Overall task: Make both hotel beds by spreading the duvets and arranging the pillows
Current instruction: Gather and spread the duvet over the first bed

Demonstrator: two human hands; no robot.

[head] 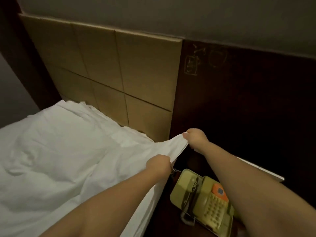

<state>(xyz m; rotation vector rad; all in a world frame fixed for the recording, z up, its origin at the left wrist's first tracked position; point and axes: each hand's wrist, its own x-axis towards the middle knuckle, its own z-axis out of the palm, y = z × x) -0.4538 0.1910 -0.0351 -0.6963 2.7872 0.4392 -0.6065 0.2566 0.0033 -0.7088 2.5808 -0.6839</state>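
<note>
From the head camera: white duvet (59,159) lying rumpled over the bed just below the padded headboard (119,65), one corner drawn off past the right end of the headboard. Looks soft, light and limp, full of wrinkles; probably sagging and folding wherever not supported, and easy to grip, being plain cloth. Best taken at the corner and along the edge next to it, with two grips a little apart, to flatten the cloth by pulling and not to bunch it. Left hand (158,164) closed in a fist around the duvet edge, below the right end of the headboard and farther from it than the other hand. Right hand (196,138) also curled tight, pinching the very corner, close beside the lower right corner of the headboard; cloth stretched taut between the two grips. Nothing else held by either hand. Beige telephone (205,202) on a dark surface, to the right of the headboard and below both hands. No pillow clearly to tell apart from the white bedding.
</note>
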